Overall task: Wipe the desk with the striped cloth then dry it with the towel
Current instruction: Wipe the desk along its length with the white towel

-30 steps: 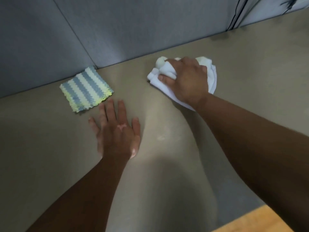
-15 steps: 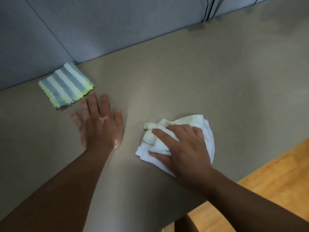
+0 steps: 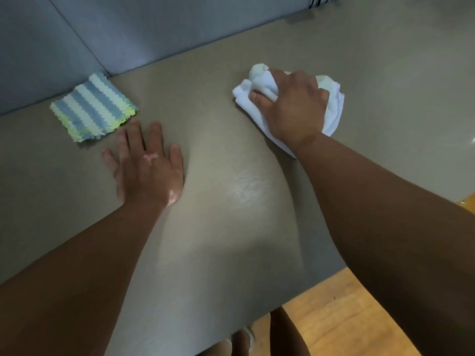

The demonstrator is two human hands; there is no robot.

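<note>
The grey-brown desk (image 3: 231, 253) fills most of the view. A white towel (image 3: 331, 109) lies bunched on it at the upper right, and my right hand (image 3: 293, 109) grips it with curled fingers, pressing it to the surface. The blue, white and yellow striped cloth (image 3: 92, 109) lies flat at the upper left, close to the partition. My left hand (image 3: 146, 165) rests flat on the desk with fingers spread, just below and right of the striped cloth, not touching it.
A grey partition wall (image 3: 154, 29) runs along the desk's far edge. The desk's near edge crosses the lower right, with wooden floor (image 3: 347, 317) beyond it. A faint streaky patch (image 3: 246, 186) shows on the desk between my arms.
My right hand has pushed the towel from the near middle of the desk back out toward the far right. My left hand stays flat in place.
</note>
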